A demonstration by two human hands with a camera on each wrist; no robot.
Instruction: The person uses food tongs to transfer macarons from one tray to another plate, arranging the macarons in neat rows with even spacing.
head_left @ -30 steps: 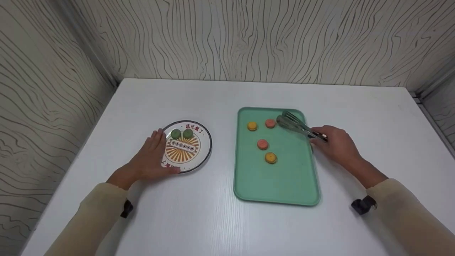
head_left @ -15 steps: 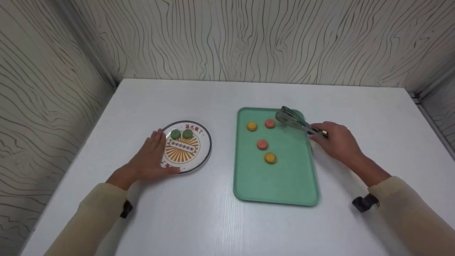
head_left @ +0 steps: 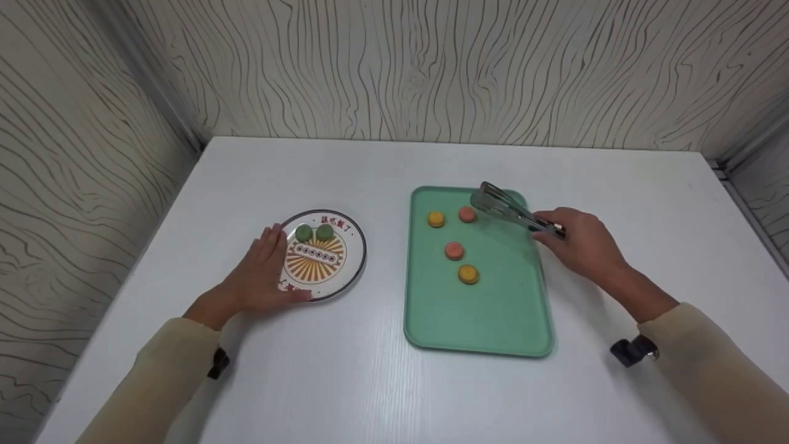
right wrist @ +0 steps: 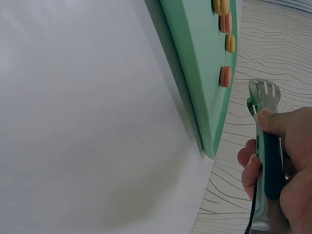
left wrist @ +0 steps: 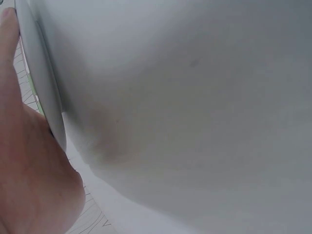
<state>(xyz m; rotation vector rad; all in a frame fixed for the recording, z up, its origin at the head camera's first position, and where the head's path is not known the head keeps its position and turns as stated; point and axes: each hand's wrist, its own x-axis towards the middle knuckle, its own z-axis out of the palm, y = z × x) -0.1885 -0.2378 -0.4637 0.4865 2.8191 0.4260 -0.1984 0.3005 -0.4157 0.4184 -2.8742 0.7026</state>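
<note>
A white worktop (head_left: pixel 345 382) was enclosed on three sides by wood-grain walls (head_left: pixel 431 68), with bare surface left at the front and back. The left hand (head_left: pixel 259 277) lay flat, fingers straight, against the rim of the patterned plate (head_left: pixel 354 271) bearing two green pieces (head_left: pixel 314 232). The right hand (head_left: pixel 579 243) was closed around the tongs (head_left: pixel 502 206), raised over the far right corner of the green tray (head_left: pixel 481 314), near a pink piece (head_left: pixel 466 214). Whether the tong tips were apart could not be told. In the left wrist view, only the plate's underside and part of the hand were shown.

Shiny metal tongs (head_left: pixel 502 206), matt plastic tray (head_left: pixel 493 308)
</note>
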